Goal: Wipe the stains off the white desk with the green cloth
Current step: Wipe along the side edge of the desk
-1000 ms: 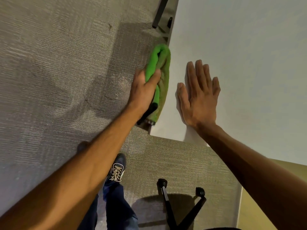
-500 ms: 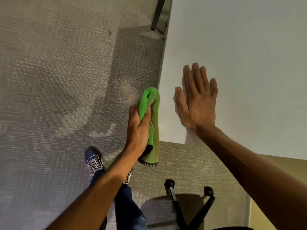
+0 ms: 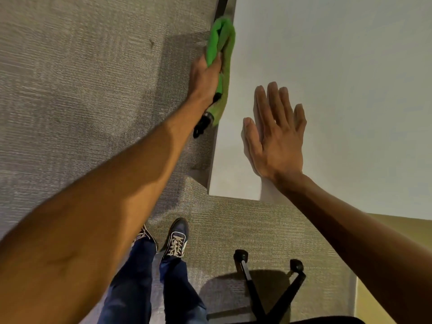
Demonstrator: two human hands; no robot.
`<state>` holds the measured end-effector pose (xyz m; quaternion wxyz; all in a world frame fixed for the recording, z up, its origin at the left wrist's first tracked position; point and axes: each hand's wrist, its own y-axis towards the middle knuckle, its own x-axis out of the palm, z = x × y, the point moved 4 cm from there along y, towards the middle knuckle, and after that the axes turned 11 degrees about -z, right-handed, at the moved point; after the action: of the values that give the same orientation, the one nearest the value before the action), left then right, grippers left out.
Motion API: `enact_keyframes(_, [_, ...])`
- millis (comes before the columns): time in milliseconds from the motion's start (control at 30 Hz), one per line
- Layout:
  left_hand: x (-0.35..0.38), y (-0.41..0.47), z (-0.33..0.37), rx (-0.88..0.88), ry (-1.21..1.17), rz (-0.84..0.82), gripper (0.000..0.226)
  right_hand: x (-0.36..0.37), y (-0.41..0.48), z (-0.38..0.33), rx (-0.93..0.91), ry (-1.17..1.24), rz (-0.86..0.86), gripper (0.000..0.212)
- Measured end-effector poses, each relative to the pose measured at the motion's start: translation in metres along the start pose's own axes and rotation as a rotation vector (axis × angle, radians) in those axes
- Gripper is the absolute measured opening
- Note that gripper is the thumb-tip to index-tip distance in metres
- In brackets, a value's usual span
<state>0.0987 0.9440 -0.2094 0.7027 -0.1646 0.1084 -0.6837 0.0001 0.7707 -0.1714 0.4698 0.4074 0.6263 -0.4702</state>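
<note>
Cloth pressed along the desk's left edge

The left hand (image 3: 205,76) grips the green cloth (image 3: 222,50), farther up the white desk (image 3: 339,78) edge than half a second ago; the right hand (image 3: 275,139) lies flat, fingers spread.

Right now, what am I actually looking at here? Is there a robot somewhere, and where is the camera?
No robot here: these are a person's two bare hands, filmed by a wide-angle camera worn on the head, looking down. The left hand grips a bunched green cloth and presses it against the left edge of the white desk. The right hand lies flat and open on the desk top, holding nothing. Apart from hand and cloth, nothing shows on the desk. Below are grey carpet, the person's shoes and the wheeled black legs of a chair base.
</note>
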Motion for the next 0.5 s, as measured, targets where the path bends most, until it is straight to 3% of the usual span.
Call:
enact_keyframes(200, [-0.001,-0.015,-0.005,-0.026,-0.011,-0.019,0.018,-0.001,-0.001,-0.001,-0.01,0.008,0.001,0.066])
enact_keyframes(333, [-0.002,-0.065,-0.033,-0.094,-0.087,-0.034,0.014,-0.003,-0.001,-0.004,-0.007,0.006,-0.022,0.07])
enact_keyframes(500, [-0.005,-0.141,-0.075,-0.174,-0.079,-0.075,0.029,-0.004,-0.002,-0.006,-0.014,0.02,-0.036,0.071])
